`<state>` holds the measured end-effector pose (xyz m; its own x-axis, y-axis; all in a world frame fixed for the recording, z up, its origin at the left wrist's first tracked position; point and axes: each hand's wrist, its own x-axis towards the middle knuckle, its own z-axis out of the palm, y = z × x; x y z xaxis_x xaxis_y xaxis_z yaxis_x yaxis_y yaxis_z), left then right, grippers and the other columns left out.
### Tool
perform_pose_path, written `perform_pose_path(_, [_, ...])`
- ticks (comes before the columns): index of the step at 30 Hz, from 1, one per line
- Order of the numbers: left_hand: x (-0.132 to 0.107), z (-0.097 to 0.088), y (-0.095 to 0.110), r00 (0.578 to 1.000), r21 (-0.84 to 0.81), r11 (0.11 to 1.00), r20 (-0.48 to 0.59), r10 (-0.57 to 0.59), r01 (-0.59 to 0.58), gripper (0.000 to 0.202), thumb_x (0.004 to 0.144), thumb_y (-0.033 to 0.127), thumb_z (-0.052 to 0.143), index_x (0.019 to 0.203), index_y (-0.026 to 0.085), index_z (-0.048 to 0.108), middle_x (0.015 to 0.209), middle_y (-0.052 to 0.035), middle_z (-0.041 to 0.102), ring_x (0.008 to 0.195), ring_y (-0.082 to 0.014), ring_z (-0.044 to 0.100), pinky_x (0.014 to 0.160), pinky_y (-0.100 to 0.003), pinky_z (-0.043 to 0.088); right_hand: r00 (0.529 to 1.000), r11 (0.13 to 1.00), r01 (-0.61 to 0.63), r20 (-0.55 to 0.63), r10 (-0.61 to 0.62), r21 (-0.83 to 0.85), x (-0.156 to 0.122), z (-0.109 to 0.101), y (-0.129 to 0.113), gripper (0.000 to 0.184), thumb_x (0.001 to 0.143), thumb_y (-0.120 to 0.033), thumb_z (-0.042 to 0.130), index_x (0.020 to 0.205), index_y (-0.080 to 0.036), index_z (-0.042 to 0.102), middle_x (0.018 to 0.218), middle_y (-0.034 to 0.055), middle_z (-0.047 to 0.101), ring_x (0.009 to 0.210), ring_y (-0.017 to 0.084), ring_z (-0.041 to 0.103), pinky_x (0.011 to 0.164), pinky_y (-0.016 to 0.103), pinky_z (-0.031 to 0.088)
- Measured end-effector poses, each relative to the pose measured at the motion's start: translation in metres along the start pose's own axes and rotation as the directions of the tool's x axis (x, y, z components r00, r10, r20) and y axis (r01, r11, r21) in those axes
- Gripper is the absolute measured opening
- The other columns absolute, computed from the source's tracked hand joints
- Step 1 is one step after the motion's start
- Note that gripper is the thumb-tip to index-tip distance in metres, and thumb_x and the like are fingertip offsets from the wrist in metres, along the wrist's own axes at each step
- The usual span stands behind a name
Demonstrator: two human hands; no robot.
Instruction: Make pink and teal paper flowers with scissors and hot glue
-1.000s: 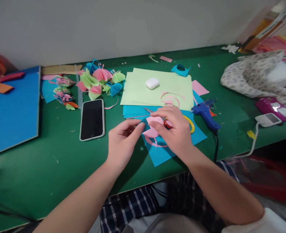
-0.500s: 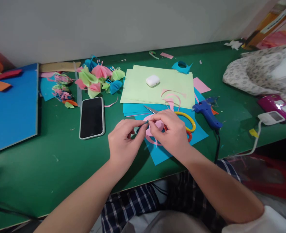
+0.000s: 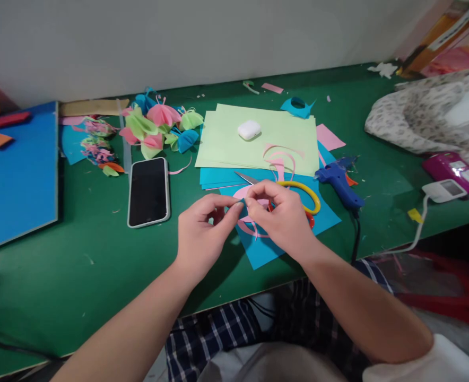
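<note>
My left hand (image 3: 202, 231) pinches a small piece of blue paper (image 3: 244, 210) between thumb and forefinger. From the other side my right hand (image 3: 283, 218) grips the same piece, its fingertips almost meeting the left ones. The fingers cover most of it. Below them, cut pink paper (image 3: 240, 192) lies on a blue sheet (image 3: 260, 257). Scissors (image 3: 314, 199) with a yellow and a red handle loop rest partly under my right hand, their tip pointing away to the left.
Light green sheets (image 3: 214, 140) hold a white earbud case (image 3: 249, 129) and pink strips. A phone (image 3: 149, 192) lies left, below a cluster of folded paper shapes (image 3: 165, 116). A blue glue gun (image 3: 340, 183) with its cord is on the right. A blue board (image 3: 23, 180) occupies the far left.
Both hands stay close together over the pink paper, with slight finger shifts. More of the small blue piece now shows below the fingertips. The view has shifted slightly.
</note>
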<state>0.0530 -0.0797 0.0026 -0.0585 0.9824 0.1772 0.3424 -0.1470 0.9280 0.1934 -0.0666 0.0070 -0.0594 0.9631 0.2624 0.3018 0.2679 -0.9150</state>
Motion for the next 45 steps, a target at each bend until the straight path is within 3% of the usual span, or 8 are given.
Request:
perform_pose_path(8, [0.0018, 0.0043, -0.0007, 0.992, -0.292, 0.949, 0.012, -0.123, 0.121, 0.007, 0.070, 0.026, 0.071, 0.071, 0.020, 0.068, 0.068, 0.0021, 0.065, 0.061, -0.0097, 0.055, 0.057, -0.020, 0.044, 0.972, 0.915, -0.228, 0.126, 0.196, 0.333, 0.0027, 0.0004, -0.0020, 0.010, 0.075, -0.021, 0.055, 0.066, -0.020, 0.052, 0.059, -0.0045, 0.050, 0.054, 0.008, 0.048, 0.048, 0.020, 0.042])
perform_pose_path(19, [0.0063, 0.0044, -0.0045, 0.988, -0.456, 0.883, -0.050, -0.148, 0.109, 0.006, 0.069, 0.024, 0.071, 0.070, 0.019, 0.068, 0.067, 0.0014, 0.064, 0.061, -0.0089, 0.054, 0.057, -0.020, 0.044, 0.981, 0.921, -0.188, 0.114, 0.158, 0.340, 0.0004, -0.0009, -0.0011, 0.009, 0.081, -0.027, 0.055, 0.076, -0.021, 0.058, 0.073, -0.0010, 0.059, 0.067, 0.011, 0.058, 0.053, 0.021, 0.049])
perform_pose_path(23, [0.0044, 0.0050, -0.0031, 0.987, -0.374, 0.926, -0.123, -0.100, 0.048, 0.005, 0.070, 0.024, 0.071, 0.072, 0.021, 0.069, 0.069, 0.0022, 0.065, 0.062, -0.0089, 0.056, 0.055, -0.018, 0.043, 0.995, 0.966, -0.087, 0.059, 0.075, 0.244, -0.0017, -0.0018, -0.0041, 0.013, 0.082, -0.031, 0.055, 0.089, -0.022, 0.062, 0.086, 0.0016, 0.065, 0.082, 0.015, 0.062, 0.061, 0.026, 0.052])
perform_pose_path(27, [0.0007, 0.0038, 0.0004, 0.984, -0.193, 0.981, -0.172, -0.036, 0.002, 0.007, 0.070, 0.027, 0.070, 0.073, 0.021, 0.069, 0.071, 0.0011, 0.066, 0.063, -0.0107, 0.057, 0.057, -0.021, 0.044, 0.988, 0.987, 0.144, -0.039, -0.146, -0.065, -0.0025, -0.0015, -0.0027, 0.004, 0.078, -0.026, 0.062, 0.080, -0.023, 0.064, 0.080, 0.0000, 0.069, 0.081, 0.017, 0.063, 0.072, 0.031, 0.051])
perform_pose_path(30, [-0.0009, 0.0025, 0.0014, 0.990, -0.084, 0.996, -0.137, -0.015, 0.003, 0.011, 0.070, 0.029, 0.070, 0.079, 0.022, 0.070, 0.077, 0.0008, 0.067, 0.063, -0.0110, 0.056, 0.059, -0.022, 0.044, 0.970, 0.958, 0.223, -0.061, -0.237, -0.180, -0.0019, -0.0010, -0.0006, 0.007, 0.080, -0.021, 0.058, 0.076, -0.023, 0.063, 0.077, -0.0002, 0.069, 0.078, 0.017, 0.064, 0.071, 0.031, 0.050])
perform_pose_path(36, [-0.0006, 0.0015, -0.0001, 0.995, 0.064, 0.998, -0.095, -0.005, 0.012, 0.010, 0.073, 0.032, 0.068, 0.076, 0.022, 0.068, 0.073, 0.0020, 0.065, 0.058, -0.0097, 0.052, 0.056, -0.022, 0.042, 0.966, 0.942, 0.207, -0.100, -0.240, -0.264, -0.0017, 0.0011, 0.0003, 0.009, 0.078, -0.017, 0.055, 0.072, -0.022, 0.060, 0.071, -0.0001, 0.067, 0.070, 0.016, 0.061, 0.065, 0.029, 0.048])
perform_pose_path(40, [-0.0016, 0.0021, 0.0007, 0.996, 0.029, 0.999, -0.088, -0.017, 0.020, 0.010, 0.072, 0.032, 0.069, 0.073, 0.022, 0.067, 0.072, 0.0028, 0.065, 0.058, -0.0091, 0.051, 0.056, -0.021, 0.042, 0.971, 0.953, 0.169, -0.124, -0.205, -0.253, -0.0017, 0.0016, -0.0003, 0.010, 0.075, -0.014, 0.054, 0.070, -0.021, 0.058, 0.069, -0.0005, 0.064, 0.067, 0.014, 0.059, 0.063, 0.027, 0.047])
perform_pose_path(45, [-0.0036, 0.0026, 0.0011, 0.988, -0.032, 0.999, -0.155, 0.021, -0.026, 0.007, 0.072, 0.029, 0.070, 0.072, 0.022, 0.067, 0.068, 0.0041, 0.063, 0.057, -0.0081, 0.051, 0.056, -0.020, 0.042, 0.978, 0.969, 0.154, -0.111, -0.178, -0.193, -0.0005, -0.0008, 0.0001, 0.008, 0.076, -0.014, 0.052, 0.073, -0.020, 0.055, 0.072, -0.0005, 0.062, 0.069, 0.013, 0.057, 0.064, 0.026, 0.047])
